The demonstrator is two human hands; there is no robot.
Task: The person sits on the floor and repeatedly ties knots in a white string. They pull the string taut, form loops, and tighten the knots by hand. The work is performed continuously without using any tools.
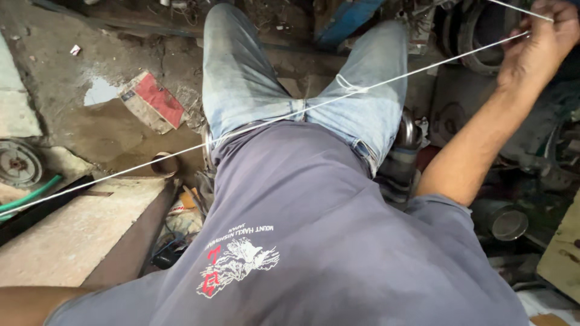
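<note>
Right hand (539,45) pinches the taut white string (254,127) across the jeans (241,78); left hand out of view. Clutter crowds the wet floor (109,121).

Wet, dirty floor (72,78) carries a red-and-white wrapper (152,101) and green hose (27,196).

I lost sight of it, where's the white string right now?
In the head view, the white string runs taut from the right hand, upper right, across the jeans, to the left edge.
</note>
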